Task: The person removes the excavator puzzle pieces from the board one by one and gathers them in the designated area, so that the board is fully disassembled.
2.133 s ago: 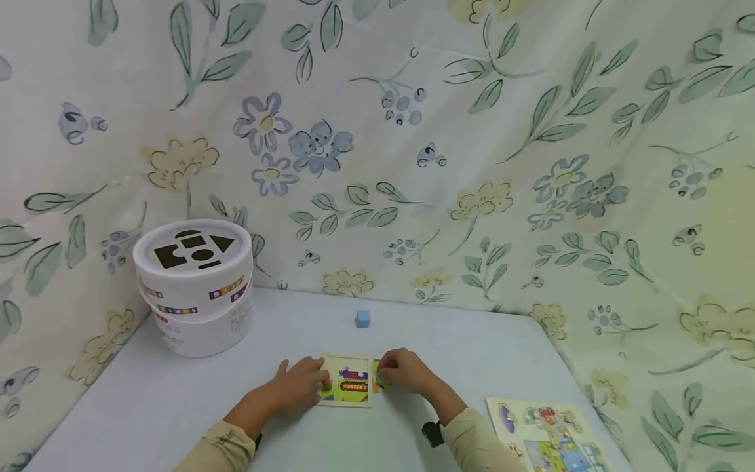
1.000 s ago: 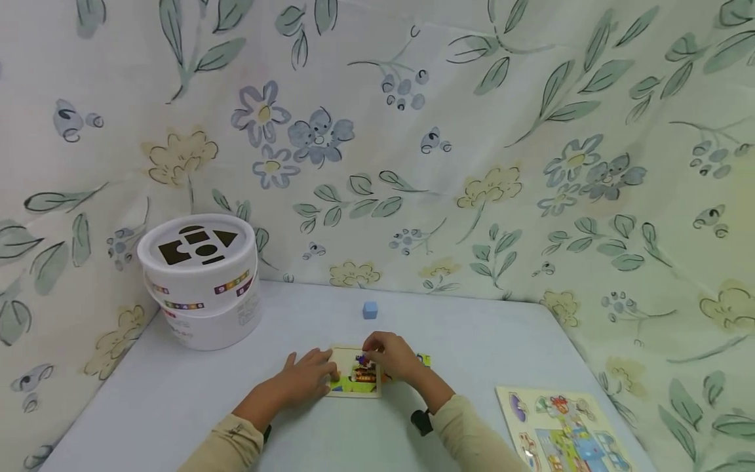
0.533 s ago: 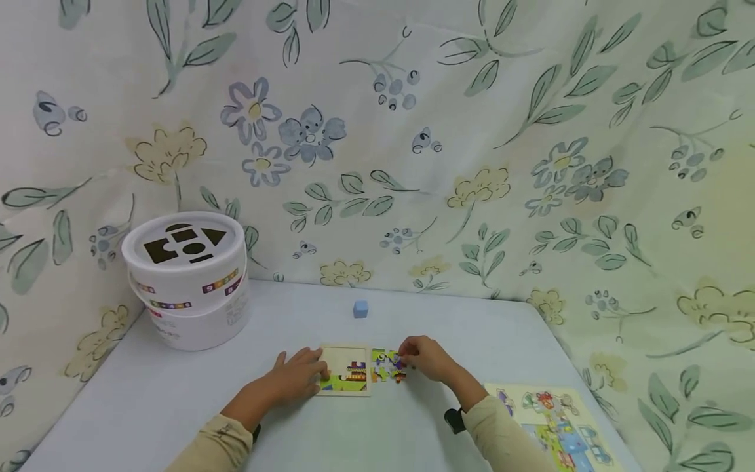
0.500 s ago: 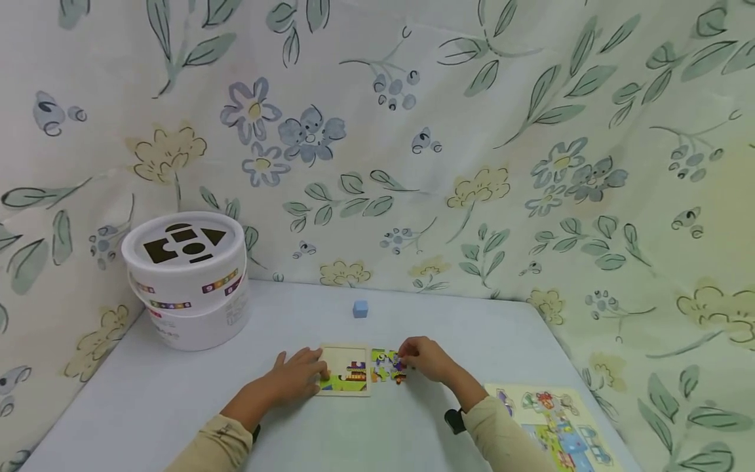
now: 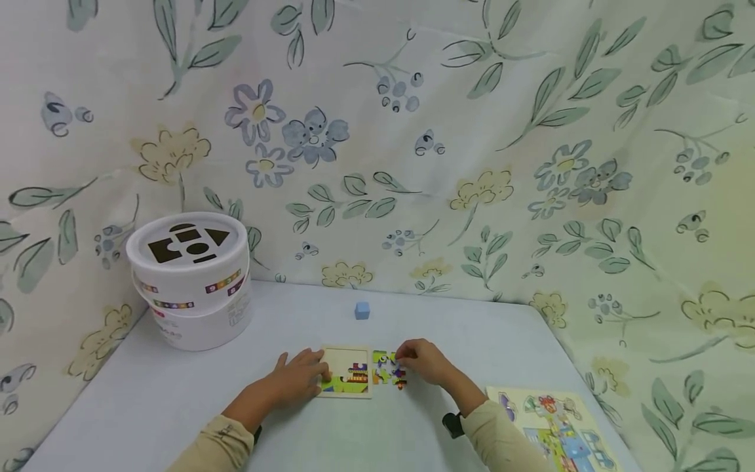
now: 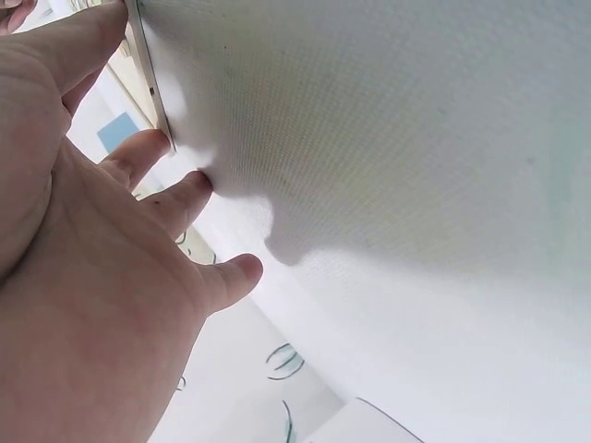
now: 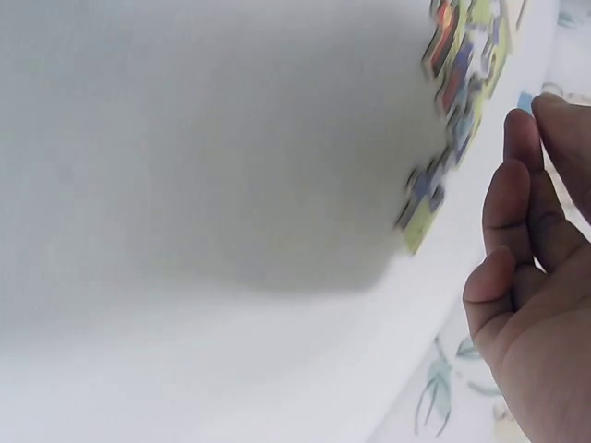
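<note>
A small jigsaw puzzle in a pale wooden frame (image 5: 345, 396) lies on the table, its lower part filled with green and digger-coloured pieces. My left hand (image 5: 299, 379) rests at the frame's left side, fingers extended and touching its edge; in the left wrist view the fingers (image 6: 148, 157) are spread. Loose jigsaw pieces (image 5: 383, 373) lie against the frame's right side. Over their right edge hovers my right hand (image 5: 423, 360), thumb and index finger close together. In the right wrist view the fingers (image 7: 506, 198) are loosely bent, with no piece visible between them.
A white bucket (image 5: 194, 288) with shape cut-outs in its lid stands at the back left. A small blue cube (image 5: 362, 311) sits behind the frame. At the front right lies a larger picture puzzle board (image 5: 551, 419), partly behind the right sleeve. A floral curtain (image 5: 377, 164) hangs behind.
One second ago my right hand was over the frame; it has moved right to the loose pieces. Less of the frame is filled than two seconds ago. My left hand has stayed put.
</note>
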A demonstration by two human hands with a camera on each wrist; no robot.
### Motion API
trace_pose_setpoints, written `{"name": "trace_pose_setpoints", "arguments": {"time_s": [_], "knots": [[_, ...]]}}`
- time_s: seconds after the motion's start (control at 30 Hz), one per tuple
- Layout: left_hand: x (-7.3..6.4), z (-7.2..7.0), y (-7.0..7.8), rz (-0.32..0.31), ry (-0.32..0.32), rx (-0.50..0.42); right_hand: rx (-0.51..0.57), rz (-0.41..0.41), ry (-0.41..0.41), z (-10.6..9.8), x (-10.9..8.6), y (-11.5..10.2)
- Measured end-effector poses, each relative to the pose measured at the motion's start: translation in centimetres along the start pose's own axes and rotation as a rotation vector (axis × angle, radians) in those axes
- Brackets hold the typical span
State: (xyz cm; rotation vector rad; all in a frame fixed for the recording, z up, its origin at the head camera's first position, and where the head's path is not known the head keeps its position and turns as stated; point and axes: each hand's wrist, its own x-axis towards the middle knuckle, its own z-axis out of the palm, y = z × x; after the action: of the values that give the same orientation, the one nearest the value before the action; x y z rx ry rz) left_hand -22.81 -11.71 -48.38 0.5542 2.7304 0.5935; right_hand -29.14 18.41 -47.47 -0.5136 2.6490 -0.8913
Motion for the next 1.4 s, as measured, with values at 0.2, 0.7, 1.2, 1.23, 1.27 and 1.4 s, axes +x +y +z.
{"name": "trace_pose_setpoints", "arguments": {"time_s": [0.2, 0.7, 1.2, 1.23, 1.27, 1.4], "knots": [[-0.1, -0.2, -0.2, 0.012, 0.008, 0.0, -0.019, -0.036, -0.052, 2.2, 0.9, -2.8], [-0.2, -0.4, 0.2, 0.012, -0.003, 0.011, -0.34, -0.106, 0.06, 5.0, 1.7, -4.3], [0.1, -0.1, 0.2, 0.0, -0.027, -0.002, -0.307, -0.147, 0.096, 5.0, 1.0, -4.5], [0.1, -0.1, 0.2, -0.001, -0.03, -0.001, -0.268, -0.133, 0.092, 4.9, 1.0, -4.5], [0.1, -0.1, 0.2, 0.0, -0.029, 0.001, -0.222, -0.122, 0.087, 4.7, 1.0, -4.4], [0.0, -0.1, 0.0, 0.012, -0.012, 0.025, -0.085, -0.105, 0.079, 3.6, 0.9, -3.7]]}}
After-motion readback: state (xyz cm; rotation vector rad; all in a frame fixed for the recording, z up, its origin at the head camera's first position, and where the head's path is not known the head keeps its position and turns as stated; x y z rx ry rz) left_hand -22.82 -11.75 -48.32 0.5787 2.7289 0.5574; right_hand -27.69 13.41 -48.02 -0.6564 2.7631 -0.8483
